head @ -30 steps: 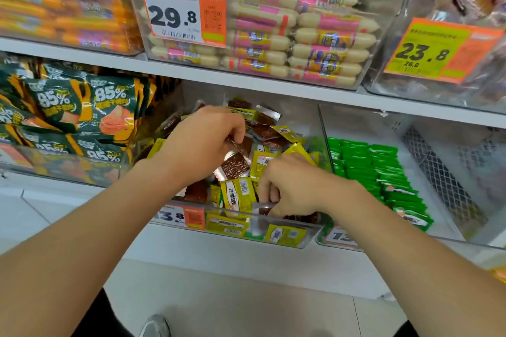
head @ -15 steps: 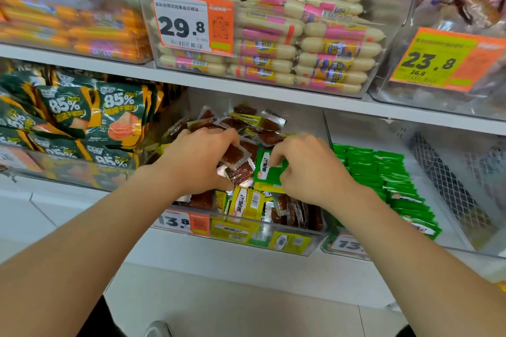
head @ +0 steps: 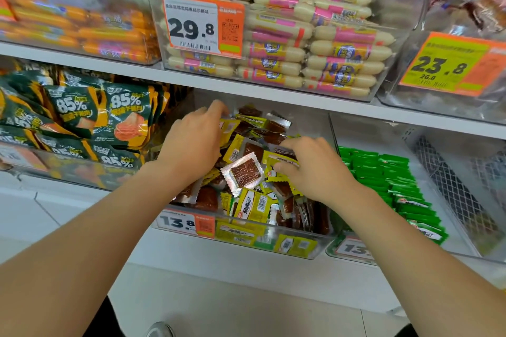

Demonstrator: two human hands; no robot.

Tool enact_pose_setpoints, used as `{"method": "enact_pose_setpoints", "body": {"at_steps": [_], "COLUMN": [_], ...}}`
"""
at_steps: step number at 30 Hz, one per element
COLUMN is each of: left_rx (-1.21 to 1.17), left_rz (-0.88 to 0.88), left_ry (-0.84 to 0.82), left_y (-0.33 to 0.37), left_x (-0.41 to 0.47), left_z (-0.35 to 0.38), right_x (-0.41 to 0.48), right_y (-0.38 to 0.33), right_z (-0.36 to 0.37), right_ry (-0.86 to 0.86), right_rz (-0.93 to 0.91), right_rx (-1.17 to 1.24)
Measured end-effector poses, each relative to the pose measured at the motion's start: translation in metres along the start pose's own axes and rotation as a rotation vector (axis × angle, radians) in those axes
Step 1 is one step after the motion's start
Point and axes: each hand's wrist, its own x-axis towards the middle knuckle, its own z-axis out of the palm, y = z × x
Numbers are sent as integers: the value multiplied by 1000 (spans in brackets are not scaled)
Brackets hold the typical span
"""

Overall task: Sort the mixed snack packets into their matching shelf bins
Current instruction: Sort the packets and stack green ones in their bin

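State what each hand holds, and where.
Right hand pinches a yellow packet by its right edge. Left hand lies over the pile; a grip cannot be told.

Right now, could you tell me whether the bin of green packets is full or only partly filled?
Partly filled: the green packets lie along the left of their clear bin, and bare bin shows behind them and to their right.
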Motion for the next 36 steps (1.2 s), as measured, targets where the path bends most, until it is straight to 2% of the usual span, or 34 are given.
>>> {"method": "enact_pose_setpoints", "body": {"at_steps": [5,9,13,16,19,23,27,30,32,34,36], "left_rx": [165,216,-16,-90,30,-31,226,319,352,357,364], "left_rz": [-88,28,238,236,220,215,197,202,210,205,192], "left_ry": [7,47,-172,-252,-284,-408,-584,-665,-687,-682,-675], "left_y": [10,13,26,31,29,21,20,25,29,33,35], "left_x": [-2,-4,-12,-15,-14,-14,-22,-26,-26,-27,-26], "left_z": [-1,-5,-5,2,4,-7,-15,-16,-14,-12,-13], "right_x": [-3,1,5,4,0,-3,-6,-11,-16,-20,-22], "right_y": [-9,-11,-12,-15,-15,-10,-7,-16,-26,-34,-40], "right_z": [-9,-5,-3,-2,-5,-15,-22,-27,-27,-18,-4], "right_ry": [119,173,271,280,230,253,263,290,247,81,-84], "right_rz": [170,201,163,79,75,73,100,29,-108,-212,-262], "right_rx": [102,119,195,285,199,85,-84,-80,37,159,158]}}
